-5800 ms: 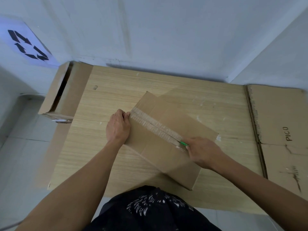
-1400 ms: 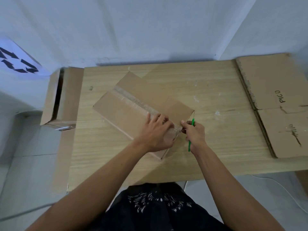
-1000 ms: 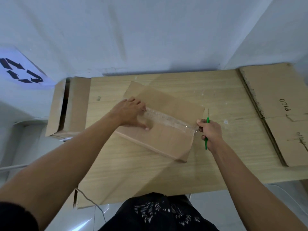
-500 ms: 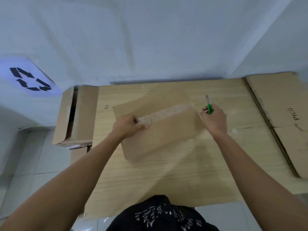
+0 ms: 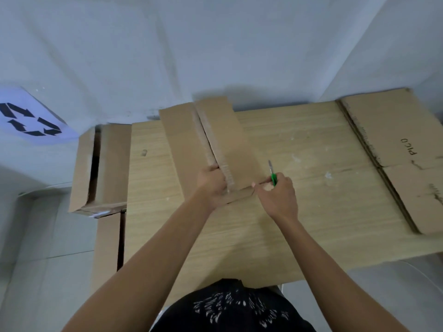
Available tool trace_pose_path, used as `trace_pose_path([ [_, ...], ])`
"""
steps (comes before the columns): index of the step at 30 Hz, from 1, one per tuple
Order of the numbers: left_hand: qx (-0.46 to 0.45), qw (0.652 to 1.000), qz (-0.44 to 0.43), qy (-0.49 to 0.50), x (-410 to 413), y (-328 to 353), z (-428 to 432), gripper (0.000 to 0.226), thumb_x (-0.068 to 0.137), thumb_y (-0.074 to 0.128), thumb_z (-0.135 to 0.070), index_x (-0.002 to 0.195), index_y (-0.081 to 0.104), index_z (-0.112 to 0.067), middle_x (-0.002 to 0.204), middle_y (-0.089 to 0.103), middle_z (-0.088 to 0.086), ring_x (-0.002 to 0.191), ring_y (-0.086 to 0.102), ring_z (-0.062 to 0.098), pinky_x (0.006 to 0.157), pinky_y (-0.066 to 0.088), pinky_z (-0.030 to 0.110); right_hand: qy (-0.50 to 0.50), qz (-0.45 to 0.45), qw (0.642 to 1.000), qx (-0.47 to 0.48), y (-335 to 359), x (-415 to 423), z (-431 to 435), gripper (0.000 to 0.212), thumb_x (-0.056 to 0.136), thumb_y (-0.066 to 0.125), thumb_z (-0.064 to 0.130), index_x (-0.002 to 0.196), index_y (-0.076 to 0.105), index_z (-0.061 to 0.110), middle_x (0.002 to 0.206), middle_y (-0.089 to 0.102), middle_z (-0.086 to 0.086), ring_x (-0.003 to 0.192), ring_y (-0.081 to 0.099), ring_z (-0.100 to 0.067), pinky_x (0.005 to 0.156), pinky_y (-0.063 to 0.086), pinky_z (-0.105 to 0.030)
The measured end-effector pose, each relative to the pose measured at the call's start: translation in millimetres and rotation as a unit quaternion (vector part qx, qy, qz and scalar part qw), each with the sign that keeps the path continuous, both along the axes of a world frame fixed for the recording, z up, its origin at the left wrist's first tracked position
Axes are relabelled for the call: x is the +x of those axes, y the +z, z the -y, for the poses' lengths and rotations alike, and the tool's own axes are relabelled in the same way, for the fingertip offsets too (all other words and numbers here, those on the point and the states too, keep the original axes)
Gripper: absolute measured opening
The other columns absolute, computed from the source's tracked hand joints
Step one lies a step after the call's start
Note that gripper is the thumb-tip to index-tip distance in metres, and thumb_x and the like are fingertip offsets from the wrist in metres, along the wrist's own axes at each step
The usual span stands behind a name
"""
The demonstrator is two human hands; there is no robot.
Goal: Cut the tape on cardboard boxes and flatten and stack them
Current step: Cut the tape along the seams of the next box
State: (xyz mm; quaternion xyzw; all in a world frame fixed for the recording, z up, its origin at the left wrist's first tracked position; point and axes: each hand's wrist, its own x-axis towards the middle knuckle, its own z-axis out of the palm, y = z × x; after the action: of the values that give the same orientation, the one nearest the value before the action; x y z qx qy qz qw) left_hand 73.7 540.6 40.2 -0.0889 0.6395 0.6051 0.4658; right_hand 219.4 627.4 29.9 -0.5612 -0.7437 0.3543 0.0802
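A brown cardboard box (image 5: pixel 189 144) lies on the wooden table (image 5: pixel 311 207), its taped seam (image 5: pixel 211 144) running away from me. My left hand (image 5: pixel 213 183) grips the near end of the box, thumb at the seam. My right hand (image 5: pixel 278 195) holds a green-handled cutter (image 5: pixel 272 173), blade pointing away, and its fingertips touch the box's near right corner. The far end of the box overhangs the table's back edge by the wall.
Flattened cardboard marked "PICO" (image 5: pixel 393 149) covers the table's right end. An open cardboard box (image 5: pixel 100 168) stands off the table's left edge, with another cardboard piece (image 5: pixel 106 248) below it. A white wall rises behind, with a recycling sign (image 5: pixel 28 121) at left.
The box has been turned so its seam now runs away from me. My left hand moved from its left end to the near end; my right hand came down to the near right corner.
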Motion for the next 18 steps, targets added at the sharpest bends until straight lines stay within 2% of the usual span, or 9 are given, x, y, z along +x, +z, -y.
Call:
trace_pose_path([
  [4,0.046,0.997,-0.023,-0.062,54.2,14.7,-7.4,0.045,0.092,0.039,0.018,0.12,0.066,-0.005,0.098,0.074,0.001,0.069,0.067,0.006,0.052,0.051,0.018,-0.106,-0.116,0.986,-0.057,-12.2,13.5,-2.8,0.024,0.09,0.069,0.024,0.106,0.056,0.011,0.102,0.066,-0.004,0.098,0.061,-0.027,0.075,0.036,-0.027],
  [6,-0.014,0.986,-0.075,-0.147,60.8,9.0,-9.6,0.03,0.09,0.053,0.009,0.103,0.068,-0.014,0.079,0.071,-0.015,0.077,0.066,0.01,0.069,0.058,0.027,-0.125,-0.123,0.983,-0.053,-13.0,21.3,-13.0,0.019,0.093,0.064,0.019,0.109,0.06,0.011,0.103,0.066,-0.004,0.099,0.061,-0.026,0.076,0.037,-0.027],
  [8,-0.112,0.935,-0.193,-0.275,50.0,4.7,-13.5,0.013,0.08,0.064,-0.004,0.079,0.063,-0.017,0.066,0.064,-0.01,0.083,0.061,0.021,0.082,0.057,0.038,-0.114,-0.116,0.985,-0.049,-12.8,26.8,-25.8,0.02,0.096,0.06,0.018,0.116,0.062,0.016,0.1,0.062,0.0,0.095,0.058,-0.023,0.078,0.04,-0.029],
  [9,-0.157,0.894,-0.259,-0.33,43.8,4.7,-15.6,0.008,0.08,0.063,-0.008,0.078,0.065,-0.016,0.074,0.065,-0.003,0.086,0.061,0.024,0.082,0.054,0.035,-0.108,-0.121,0.985,-0.055,-12.2,28.1,-32.0,0.023,0.097,0.059,0.018,0.12,0.063,0.019,0.101,0.059,0.003,0.094,0.055,-0.019,0.08,0.04,-0.029],
  [11,-0.218,0.823,-0.388,-0.353,34.6,11.0,-22.1,0.011,0.087,0.062,-0.014,0.092,0.072,-0.014,0.099,0.071,0.004,0.1,0.064,0.025,0.085,0.049,0.029,-0.115,-0.141,0.98,-0.077,-11.8,28.3,-43.0,0.027,0.099,0.058,0.02,0.125,0.063,0.023,0.104,0.057,0.007,0.098,0.053,-0.013,0.087,0.044,-0.03],
  [13,-0.226,0.77,-0.488,-0.343,28.6,16.1,-31.9,0.009,0.085,0.065,-0.02,0.094,0.067,-0.021,0.11,0.065,0.004,0.109,0.059,0.026,0.088,0.047,0.034,-0.139,-0.155,0.973,-0.103,-11.1,29.6,-50.2,0.019,0.101,0.053,0.027,0.115,0.065,0.023,0.101,0.059,0.008,0.098,0.06,-0.017,0.091,0.049,-0.037],
  [15,-0.209,0.733,-0.537,-0.362,26.9,16.7,-49.2,0.022,0.083,0.068,-0.023,0.104,0.063,-0.021,0.117,0.056,0.006,0.114,0.052,0.03,0.094,0.042,0.038,-0.176,-0.17,0.96,-0.135,-8.7,37.1,-51.1,0.025,0.101,0.048,0.032,0.099,0.065,0.014,0.09,0.061,0.003,0.089,0.065,-0.024,0.075,0.05,-0.039],
  [16,-0.201,0.717,-0.549,-0.379,28.0,16.2,-60.4,0.03,0.083,0.068,-0.026,0.111,0.061,-0.019,0.121,0.051,0.008,0.117,0.048,0.031,0.097,0.041,0.04,-0.19,-0.176,0.953,-0.156,-8.2,42.7,-49.5,0.027,0.099,0.047,0.031,0.098,0.067,0.012,0.087,0.061,0.001,0.083,0.063,-0.025,0.066,0.046,-0.036],
  [18,-0.21,0.688,-0.558,-0.414,32.0,15.2,-85.4,0.049,0.081,0.07,-0.035,0.124,0.055,-0.015,0.132,0.044,0.011,0.128,0.042,0.034,0.105,0.038,0.044,-0.178,-0.166,0.953,-0.18,-7.8,55.8,-43.1,0.025,0.095,0.049,0.025,0.095,0.07,0.012,0.082,0.061,-0.001,0.077,0.06,-0.025,0.06,0.04,-0.032],
])
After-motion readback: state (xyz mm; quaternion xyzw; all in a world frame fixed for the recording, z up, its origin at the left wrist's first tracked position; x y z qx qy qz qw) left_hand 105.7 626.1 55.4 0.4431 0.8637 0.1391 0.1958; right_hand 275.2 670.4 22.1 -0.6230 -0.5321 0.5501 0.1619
